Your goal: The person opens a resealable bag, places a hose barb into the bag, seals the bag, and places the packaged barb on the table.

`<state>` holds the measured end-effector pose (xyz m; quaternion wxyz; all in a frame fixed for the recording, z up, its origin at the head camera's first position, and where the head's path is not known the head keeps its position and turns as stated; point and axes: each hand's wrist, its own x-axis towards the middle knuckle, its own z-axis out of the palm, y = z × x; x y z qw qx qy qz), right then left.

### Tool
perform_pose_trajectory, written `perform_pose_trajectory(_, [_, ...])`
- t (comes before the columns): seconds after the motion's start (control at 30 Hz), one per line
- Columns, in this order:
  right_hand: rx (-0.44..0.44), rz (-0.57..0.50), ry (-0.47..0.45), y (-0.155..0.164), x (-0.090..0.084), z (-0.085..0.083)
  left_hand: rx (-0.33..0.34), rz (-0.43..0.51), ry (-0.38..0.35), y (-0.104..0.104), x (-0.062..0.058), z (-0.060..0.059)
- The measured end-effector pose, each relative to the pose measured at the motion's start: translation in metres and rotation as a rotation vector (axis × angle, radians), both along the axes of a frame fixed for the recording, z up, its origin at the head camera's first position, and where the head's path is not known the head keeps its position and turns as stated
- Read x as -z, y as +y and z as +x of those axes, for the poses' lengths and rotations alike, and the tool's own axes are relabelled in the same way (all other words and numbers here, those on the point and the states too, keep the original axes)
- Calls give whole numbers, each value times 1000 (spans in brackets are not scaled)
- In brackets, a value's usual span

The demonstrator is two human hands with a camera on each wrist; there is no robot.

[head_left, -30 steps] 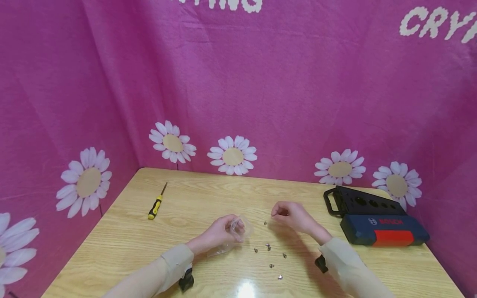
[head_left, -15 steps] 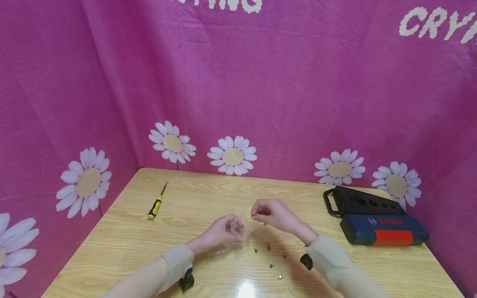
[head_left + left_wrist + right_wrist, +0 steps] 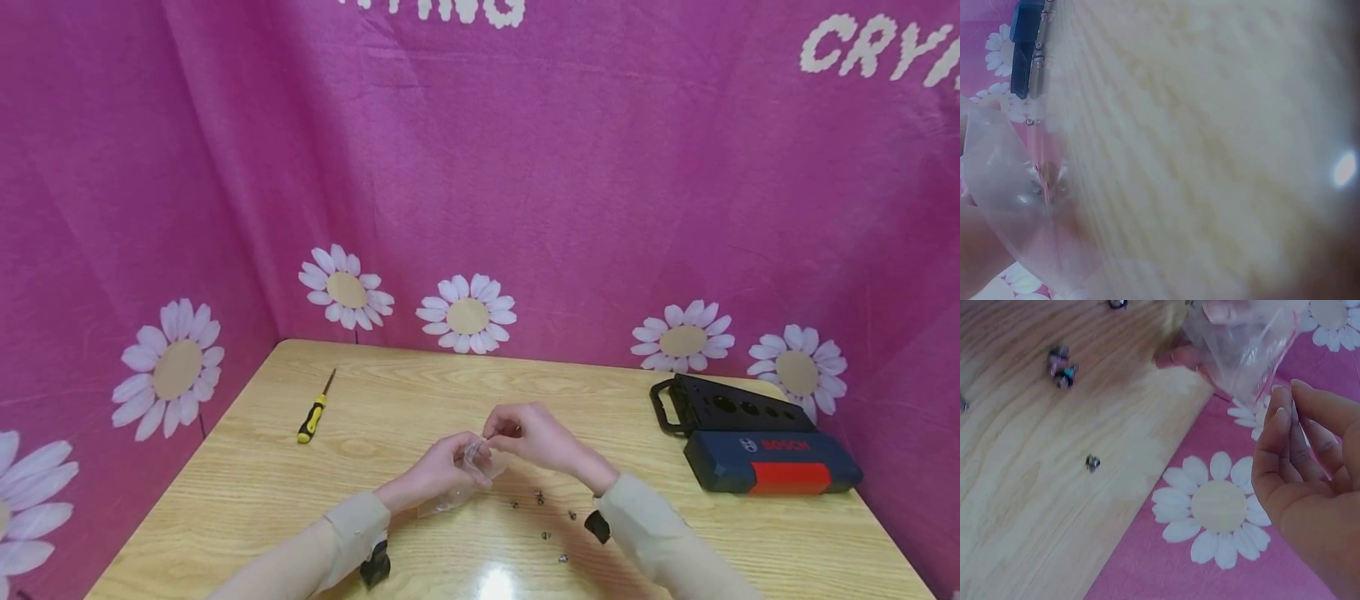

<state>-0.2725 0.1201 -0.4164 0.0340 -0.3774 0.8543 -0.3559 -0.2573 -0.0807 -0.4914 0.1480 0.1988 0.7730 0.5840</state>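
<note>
Head view first: the right hand has swept in across the table over the last second, from well out to the side of the scattered pieces to right up against the left hand, fingertips now at the mouth of the clear plastic bag. Its fingers are pinched together; the right wrist view shows thumb and forefinger pressed tip to tip beside the bag's red-lined edge, though whatever sits between them is too small to make out. The left hand has not budged, fingers curled round the bag and holding it just above the tabletop. The left wrist view shows a few small metal pieces lying inside the bag.

Just below the right hand's wrist, loose small metal parts lie scattered on the wood, same spots as before. One piece that lay beside the right hand earlier is hidden or gone; I cannot tell which.

Far out beyond the left hand, a yellow-and-black screwdriver rests on the light wooden table. Well off past the right hand, a blue and red Bosch case lies just in front of a black holder with round holes. Pink cloth with white daisies walls the table in on three sides.
</note>
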Motion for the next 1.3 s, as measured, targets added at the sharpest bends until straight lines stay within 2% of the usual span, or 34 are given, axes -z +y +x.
perform_pose_trajectory(0.23, [63,2,20,19,0,-6,-10,37,1,2,0,0])
perform_pose_trajectory(0.6, [147,41,12,50,27,-18,-28,29,-24,3,-3,2])
perform_pose_trajectory(0.9, [156,86,-11,62,47,-28,-17,46,-24,3,-5,3])
perform_pose_trajectory(1.13, [90,56,52,63,54,-28,-8,50,-28,3,-2,3])
perform_pose_trajectory(1.3, [134,114,34,59,54,-30,-16,53,-27,3,-2,1])
